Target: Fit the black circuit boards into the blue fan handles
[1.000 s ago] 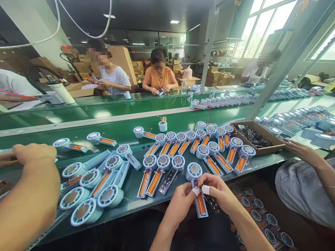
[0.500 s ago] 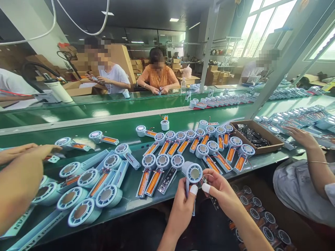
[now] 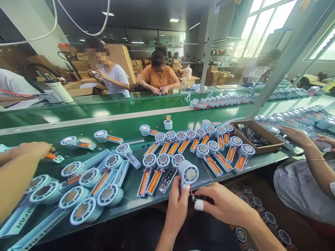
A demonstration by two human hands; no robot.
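Pale blue box at left reads "FAN".

Bare forearms, no sleeves, white finger cot on right hand thumb

Upright pale-blue handheld fan, wires dangling

Fan units in rows on conveyor table; cardboard box right of them.
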